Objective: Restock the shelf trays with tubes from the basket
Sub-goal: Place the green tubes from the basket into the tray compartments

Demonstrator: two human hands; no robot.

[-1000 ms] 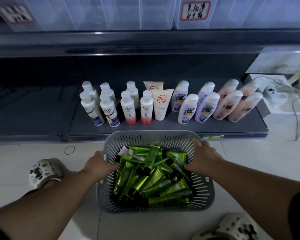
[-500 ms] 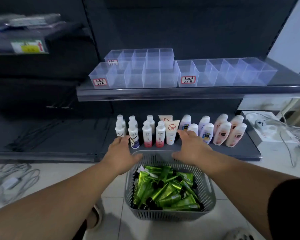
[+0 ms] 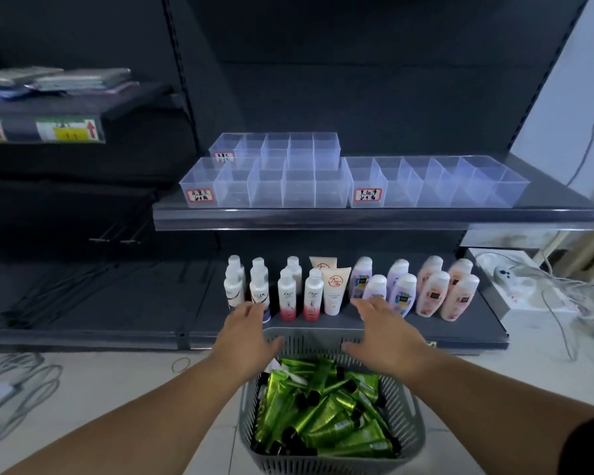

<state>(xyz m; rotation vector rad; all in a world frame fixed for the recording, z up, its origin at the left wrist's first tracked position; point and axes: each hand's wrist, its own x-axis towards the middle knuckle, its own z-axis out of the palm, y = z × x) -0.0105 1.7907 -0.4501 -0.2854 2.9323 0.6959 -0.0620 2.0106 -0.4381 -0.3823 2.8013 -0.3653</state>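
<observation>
Two empty hands, the left hand (image 3: 246, 332) and right hand (image 3: 383, 329), hover with fingers spread over the floor basket (image 3: 413, 411) of green tubes (image 3: 326, 411); best to gather several, aligned, before reaching the clear trays (image 3: 264, 186).

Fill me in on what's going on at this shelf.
A person is restocking. A grey basket on the floor is piled with green tubes. The left hand and right hand hover open over the basket's far rim, fingers spread, holding nothing. The clear trays on the upper shelf look empty, so no tube has gone in yet. Bottles stand in rows on the lower shelf.
</observation>
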